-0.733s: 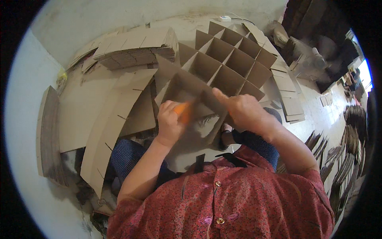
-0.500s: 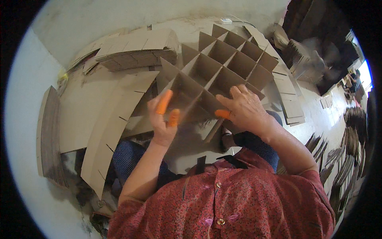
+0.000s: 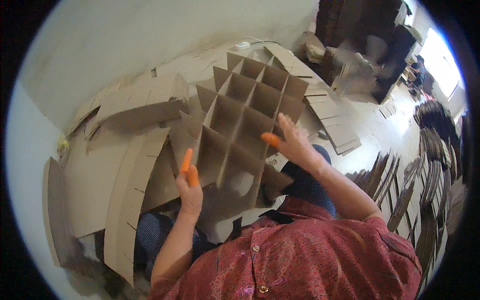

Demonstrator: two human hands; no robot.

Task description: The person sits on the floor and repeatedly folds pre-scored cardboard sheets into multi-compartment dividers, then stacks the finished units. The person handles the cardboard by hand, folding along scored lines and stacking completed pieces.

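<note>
A cardboard divider grid (image 3: 244, 109), made of brown strips slotted crosswise into square cells, stands in front of me between my hands. My left hand (image 3: 190, 192) is at the near left side of the grid, with orange finger covers on two straightened digits. Along the right side, my right hand (image 3: 295, 146) has its fingers stretched out, and an orange cover sits on its thumb. Both hands look open, with nothing gripped. Whether the fingertips touch the cardboard is hard to tell.
A long slotted cardboard strip (image 3: 131, 200) lies at my left, near a stack of upright sheets (image 3: 56, 210). Cut strips (image 3: 142, 102) are piled at the back left, and more slotted strips (image 3: 327, 117) lie right of the grid. Several bundled dividers (image 3: 427, 175) line the right.
The view has shifted. The grid sits lower and further left in the picture, and its cells reach nearer to me. My right hand has straightened its fingers and moved to the grid's right side.
</note>
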